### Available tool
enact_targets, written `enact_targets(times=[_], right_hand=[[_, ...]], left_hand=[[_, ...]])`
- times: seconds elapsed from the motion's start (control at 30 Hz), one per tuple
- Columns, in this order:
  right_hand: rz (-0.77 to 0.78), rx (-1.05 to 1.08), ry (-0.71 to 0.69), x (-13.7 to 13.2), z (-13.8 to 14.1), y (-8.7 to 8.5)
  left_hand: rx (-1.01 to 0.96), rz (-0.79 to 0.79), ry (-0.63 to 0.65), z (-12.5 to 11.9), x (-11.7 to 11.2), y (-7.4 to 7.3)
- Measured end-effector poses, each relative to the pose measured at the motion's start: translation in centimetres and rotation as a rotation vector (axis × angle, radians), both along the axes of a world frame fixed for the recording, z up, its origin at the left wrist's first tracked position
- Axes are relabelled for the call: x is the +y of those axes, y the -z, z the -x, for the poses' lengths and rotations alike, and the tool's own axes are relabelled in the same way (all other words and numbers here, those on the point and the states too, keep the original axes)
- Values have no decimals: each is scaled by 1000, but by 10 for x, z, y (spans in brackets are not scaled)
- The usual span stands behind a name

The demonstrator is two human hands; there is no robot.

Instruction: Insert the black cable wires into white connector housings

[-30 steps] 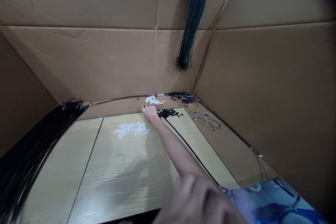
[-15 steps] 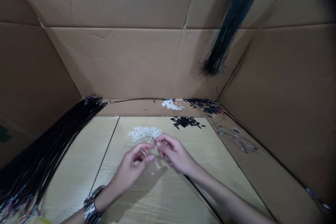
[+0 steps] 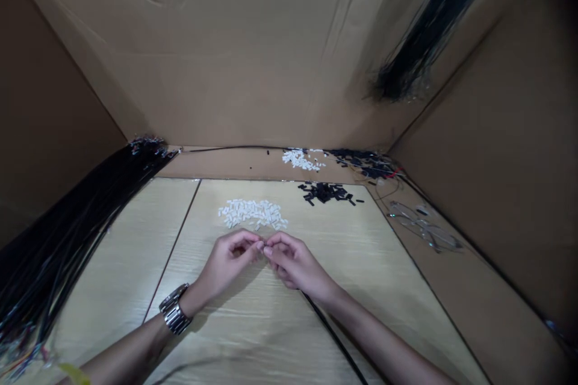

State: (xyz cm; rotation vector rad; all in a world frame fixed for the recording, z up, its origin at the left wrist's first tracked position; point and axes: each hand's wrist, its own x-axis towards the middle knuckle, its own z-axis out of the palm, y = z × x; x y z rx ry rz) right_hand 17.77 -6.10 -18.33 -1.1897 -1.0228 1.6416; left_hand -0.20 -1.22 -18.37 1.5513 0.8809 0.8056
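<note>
Both hands meet at their fingertips over the table, just in front of a pile of small white tube-like pieces (image 3: 250, 212). Closed around the end of a black cable (image 3: 332, 331) is my right hand (image 3: 293, 258); the cable trails from under it to the bottom edge. My left hand (image 3: 235, 255) pinches at the thin reddish-brown wires (image 3: 263, 243) that come out between the fingertips. The fingers cover most of the wires, so their exact number is hidden. A metal watch (image 3: 175, 308) is on my left wrist.
A thick bundle of black cables (image 3: 85, 204) lies along the left. Small black pieces (image 3: 327, 193) lie behind my hands, with more white pieces (image 3: 301, 160) near the cardboard back wall (image 3: 217, 72). Eyeglasses (image 3: 424, 227) rest at right. Dark strands (image 3: 433, 36) hang above.
My left thumb and forefinger, apart before, have closed at the wires by my right fingertips. The camera view has tilted down, so the back wall and hanging strands sit higher.
</note>
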Motion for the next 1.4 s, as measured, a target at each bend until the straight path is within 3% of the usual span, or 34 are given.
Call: enact_targets(times=[0.13, 0.57, 0.83, 1.4], right_hand=[[6, -33, 41, 1, -1, 7], [36, 25, 70, -1, 6, 1], [33, 35, 157, 0, 9, 3], [20, 17, 150, -2, 14, 1]], left_hand=[[32, -3, 10, 1, 0, 2], [47, 103, 78, 8, 0, 3], [118, -10, 69, 8, -1, -1], [99, -90, 33, 6, -2, 2]])
